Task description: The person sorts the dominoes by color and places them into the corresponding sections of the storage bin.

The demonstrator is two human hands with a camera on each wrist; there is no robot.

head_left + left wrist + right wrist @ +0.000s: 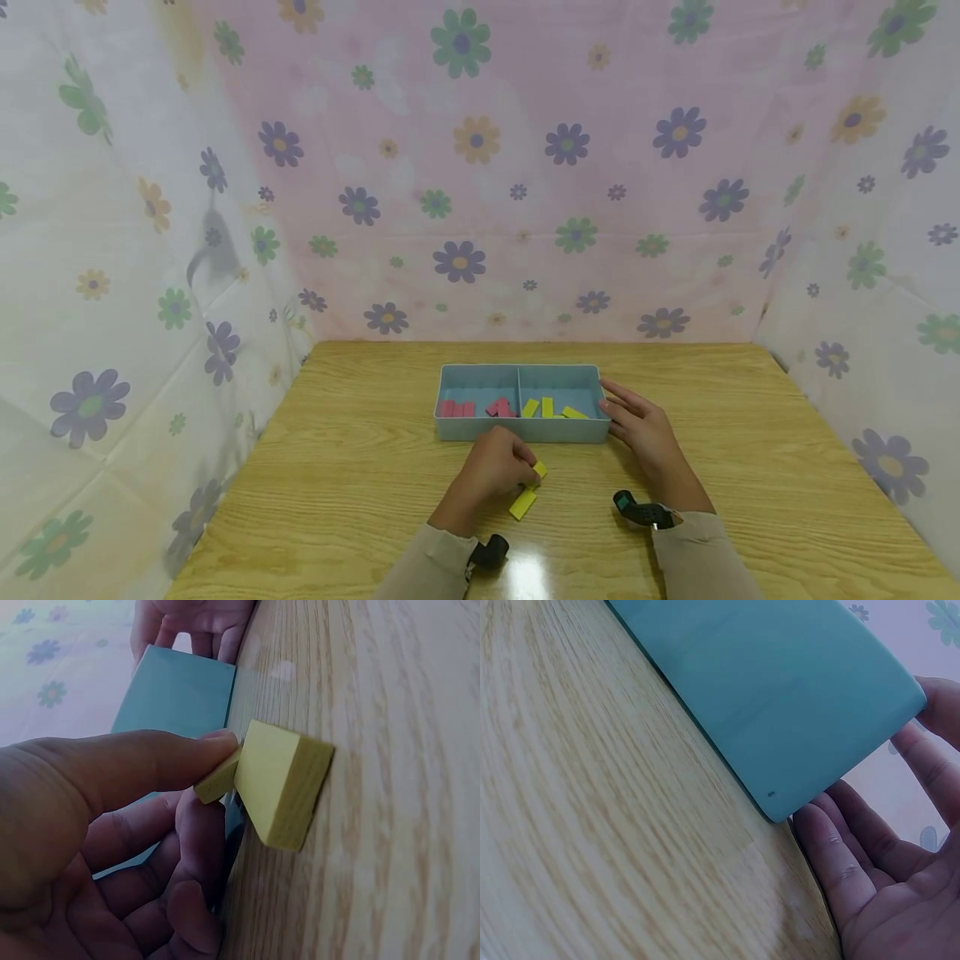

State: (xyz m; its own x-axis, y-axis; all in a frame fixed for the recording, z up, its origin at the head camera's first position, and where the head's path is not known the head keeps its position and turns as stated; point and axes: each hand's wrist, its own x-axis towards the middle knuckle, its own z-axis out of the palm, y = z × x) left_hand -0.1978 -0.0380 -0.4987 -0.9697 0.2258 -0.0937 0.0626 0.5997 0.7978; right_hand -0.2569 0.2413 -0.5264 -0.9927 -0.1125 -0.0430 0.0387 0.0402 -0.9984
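Observation:
My left hand (498, 465) is in front of the box and pinches a small yellow block (217, 780) between thumb and fingers. Right beside it on the table lies a second yellow block (270, 784); whether the two touch I cannot tell. The blue-green box (480, 430) has two compartments: pink blocks (457, 409) lie in the left one, several yellow blocks (547, 407) in the right one. Against the box's right end, my right hand (648, 437) rests with fairly straight fingers (832, 851) touching the wall.
The wooden table (360, 467) carries the box near its middle. Flowered cloth (517, 167) hangs behind the table and on both sides. A black wrist device (641, 510) sits at the right wrist, another (491, 552) at the left.

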